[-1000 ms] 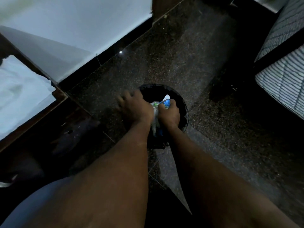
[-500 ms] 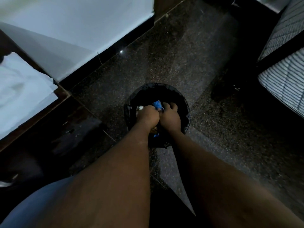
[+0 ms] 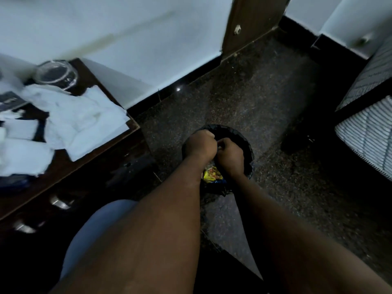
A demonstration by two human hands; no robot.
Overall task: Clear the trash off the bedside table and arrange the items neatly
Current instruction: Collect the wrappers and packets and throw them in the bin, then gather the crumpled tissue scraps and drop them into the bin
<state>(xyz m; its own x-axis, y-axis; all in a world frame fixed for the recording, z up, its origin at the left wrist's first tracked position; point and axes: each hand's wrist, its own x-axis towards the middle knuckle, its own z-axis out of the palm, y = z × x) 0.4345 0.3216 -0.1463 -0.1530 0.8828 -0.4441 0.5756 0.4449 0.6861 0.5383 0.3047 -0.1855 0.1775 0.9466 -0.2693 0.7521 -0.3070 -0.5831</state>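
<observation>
A round black trash bin (image 3: 247,145) with a dark liner stands on the floor in the middle of the view. My left hand (image 3: 199,145) and my right hand (image 3: 230,154) hover side by side over its opening, knuckles up and fingers curled in. I see nothing held in either fist. A yellow snack wrapper (image 3: 212,176) lies in the bin just below my wrists. The dark wooden bedside table (image 3: 84,164) is at the left, strewn with crumpled white tissues (image 3: 80,119).
A clear lidded plastic container (image 3: 56,74) stands at the table's back corner, with dark flat items (image 3: 8,100) at the far left. A striped mattress (image 3: 369,132) juts in at the right. A wooden door frame (image 3: 250,22) and white wall lie behind. The floor is dark speckled stone.
The blue and green wrapper that my hands pressed into the bin is out of sight. Both fists have lifted slightly above the bin. The view tilted up, showing more of the table.
</observation>
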